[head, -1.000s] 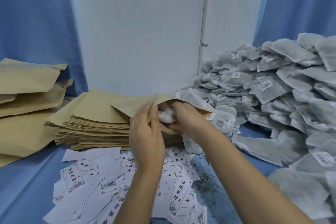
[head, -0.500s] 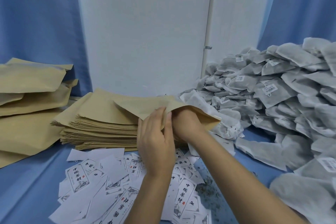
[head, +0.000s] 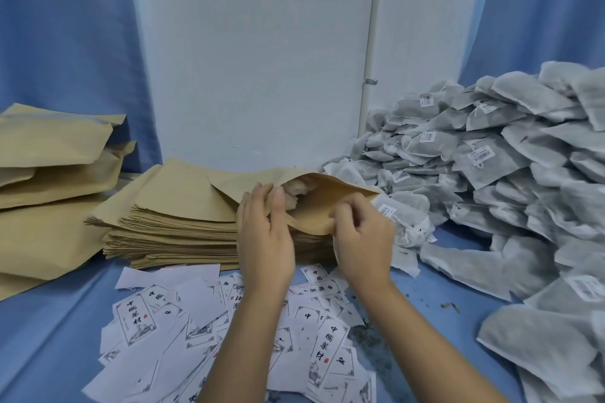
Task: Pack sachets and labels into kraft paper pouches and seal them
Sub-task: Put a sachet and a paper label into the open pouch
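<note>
Printed paper labels (head: 330, 347) lie scattered on the blue cloth (head: 49, 321) just in front of the open kraft pouch (head: 314, 206), under both forearms. Dark herb crumbs (head: 363, 337) are sprinkled among them, in front of the pouch and slightly to its right.

The left hand (head: 265, 239) pinches the left side of the pouch's mouth, with the thumb on the inside and the fingers nearly straight along the outside. The right hand (head: 361, 239) has its fingers curled and grips the lower lip of the mouth, so the two hands hold the pouch open. A pale sachet (head: 291, 195) shows inside the mouth, next to the left thumb.

The pouch rests on a stack of flat kraft pouches (head: 170, 226) that extends to its left. Bulging filled pouches (head: 49, 173) are piled further left of it. A big heap of grey sachets (head: 507, 173) rises to its right, and the closest ones touch the pouch's right corner. A white panel (head: 255, 59) stands behind the pouch.
</note>
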Motion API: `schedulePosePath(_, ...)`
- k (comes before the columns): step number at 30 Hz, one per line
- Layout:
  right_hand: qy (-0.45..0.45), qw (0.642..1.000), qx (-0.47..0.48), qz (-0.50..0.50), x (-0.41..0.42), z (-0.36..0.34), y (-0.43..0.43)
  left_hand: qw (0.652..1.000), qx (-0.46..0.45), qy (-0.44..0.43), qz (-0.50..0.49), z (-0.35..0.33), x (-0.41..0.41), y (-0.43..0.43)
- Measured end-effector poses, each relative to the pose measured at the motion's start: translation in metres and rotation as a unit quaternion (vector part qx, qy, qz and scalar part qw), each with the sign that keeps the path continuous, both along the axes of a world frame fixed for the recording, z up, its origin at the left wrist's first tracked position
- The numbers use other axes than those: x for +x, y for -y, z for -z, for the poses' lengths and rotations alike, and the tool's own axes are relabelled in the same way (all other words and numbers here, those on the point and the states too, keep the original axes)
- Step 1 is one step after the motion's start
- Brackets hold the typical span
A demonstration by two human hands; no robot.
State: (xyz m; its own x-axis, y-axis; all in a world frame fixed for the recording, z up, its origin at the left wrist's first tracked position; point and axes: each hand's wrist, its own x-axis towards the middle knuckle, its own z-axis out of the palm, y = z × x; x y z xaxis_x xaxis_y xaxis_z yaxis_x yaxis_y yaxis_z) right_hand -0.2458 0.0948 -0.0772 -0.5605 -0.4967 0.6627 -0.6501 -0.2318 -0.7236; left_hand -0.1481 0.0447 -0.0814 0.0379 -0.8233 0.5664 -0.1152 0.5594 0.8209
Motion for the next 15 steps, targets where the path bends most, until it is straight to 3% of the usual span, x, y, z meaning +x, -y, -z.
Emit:
schedulePosePath(3,0.007,0.996,0.072,0.044,-0.018,0.025,-0.005,0.999,0.016,-0.014,0.025,-0.002,0.001,0.002)
schedulePosePath(7,-0.096,0.962,0.244,0.073,-0.033,0.05,0.001,0.999,0.011,-0.03,0.027,-0.006,0.001,0.0)
schedulePosePath(9,-0.099,0.952,0.282,0.066,-0.037,0.058,0.004,0.999,0.006,-0.035,0.023,-0.008,0.002,-0.001)
schedulePosePath(11,-0.074,0.955,0.281,0.063,-0.038,0.059,0.005,0.999,0.003,-0.036,0.02,-0.008,0.003,-0.002)
schedulePosePath(15,0.006,0.98,0.183,0.08,-0.037,0.052,-0.001,0.999,-0.004,-0.038,0.024,-0.006,0.004,0.001)
